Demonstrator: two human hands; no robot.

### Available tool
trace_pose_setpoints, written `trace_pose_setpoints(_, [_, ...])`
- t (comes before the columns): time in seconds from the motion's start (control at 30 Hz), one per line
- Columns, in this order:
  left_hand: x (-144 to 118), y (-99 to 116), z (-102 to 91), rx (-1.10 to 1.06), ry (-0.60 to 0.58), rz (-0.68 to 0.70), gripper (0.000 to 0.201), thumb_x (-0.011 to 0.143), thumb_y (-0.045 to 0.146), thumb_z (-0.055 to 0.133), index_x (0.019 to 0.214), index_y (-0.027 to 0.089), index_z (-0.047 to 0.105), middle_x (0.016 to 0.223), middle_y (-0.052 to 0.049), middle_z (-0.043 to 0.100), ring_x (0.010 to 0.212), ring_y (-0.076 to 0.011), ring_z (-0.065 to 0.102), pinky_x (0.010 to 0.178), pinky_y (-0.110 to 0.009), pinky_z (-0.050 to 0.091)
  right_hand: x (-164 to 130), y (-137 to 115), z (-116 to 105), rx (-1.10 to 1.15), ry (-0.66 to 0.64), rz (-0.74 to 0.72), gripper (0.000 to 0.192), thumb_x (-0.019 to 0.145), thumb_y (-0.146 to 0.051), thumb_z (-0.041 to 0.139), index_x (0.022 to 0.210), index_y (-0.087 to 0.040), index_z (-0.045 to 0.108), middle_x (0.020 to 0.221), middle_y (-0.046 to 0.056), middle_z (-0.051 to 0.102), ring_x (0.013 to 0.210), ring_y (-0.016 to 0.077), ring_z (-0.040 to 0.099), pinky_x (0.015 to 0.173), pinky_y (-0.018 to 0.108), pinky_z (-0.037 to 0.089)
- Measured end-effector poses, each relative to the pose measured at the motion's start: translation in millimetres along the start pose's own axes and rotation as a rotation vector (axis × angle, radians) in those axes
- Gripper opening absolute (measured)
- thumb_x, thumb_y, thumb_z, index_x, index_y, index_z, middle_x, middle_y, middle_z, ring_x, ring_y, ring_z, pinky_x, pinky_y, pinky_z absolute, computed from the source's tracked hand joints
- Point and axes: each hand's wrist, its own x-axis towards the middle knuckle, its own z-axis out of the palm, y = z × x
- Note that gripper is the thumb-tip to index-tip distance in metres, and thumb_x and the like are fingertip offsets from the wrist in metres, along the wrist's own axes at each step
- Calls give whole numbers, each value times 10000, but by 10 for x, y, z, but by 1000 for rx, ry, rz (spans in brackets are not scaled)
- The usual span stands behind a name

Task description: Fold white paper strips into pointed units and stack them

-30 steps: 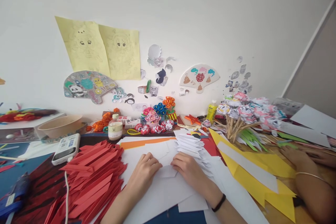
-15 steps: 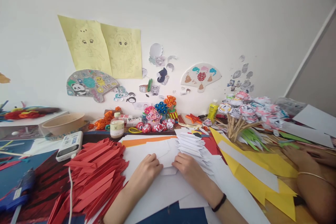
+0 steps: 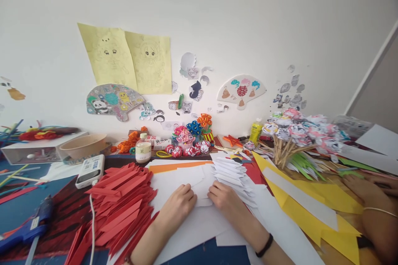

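Note:
My left hand (image 3: 183, 199) and my right hand (image 3: 222, 194) are closed on the two ends of a small piece of white paper (image 3: 203, 201), fingers pinched at its edges. The piece lies low over larger white sheets (image 3: 199, 225). Just beyond my right hand rises a stack of folded white paper strips (image 3: 231, 176). To the left of my left hand spreads a big heap of folded red paper strips (image 3: 124, 203). Under the white sheets, an orange sheet (image 3: 174, 167) shows at the far edge.
At left lie a blue glue gun (image 3: 37, 221) and a white power bank (image 3: 90, 171) with a cable. A bottle (image 3: 143, 149) stands behind the red heap. Yellow sheets (image 3: 311, 198) and paper flowers on sticks (image 3: 289, 136) are at right, near another person's hand (image 3: 357, 186).
The whole view has shifted slightly, so things appear a little farther right. Both hands keep their pinch on the white paper, with its near edge now lying flatter.

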Motion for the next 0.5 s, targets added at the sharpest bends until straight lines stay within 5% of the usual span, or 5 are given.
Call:
trace_pose_setpoints(0.17, [-40,-5,-21,23,2,10,122,906,187,494,832,140,580,793,-48,580,806,-206,470,697,-322,371,-20,-79,-156,54,-5,175,297,904,-38,449,745,-206,635,794,16,560,805,179,494,646,285,374])
trace_pose_setpoints(0.5, [-94,-28,-58,-107,75,-232,218,906,176,484,900,267,681,839,-42,530,846,-208,436,679,-341,288,-19,-115,-313,115,-39,385,287,888,-113,506,814,-287,721,835,30,560,849,202,454,703,310,311])
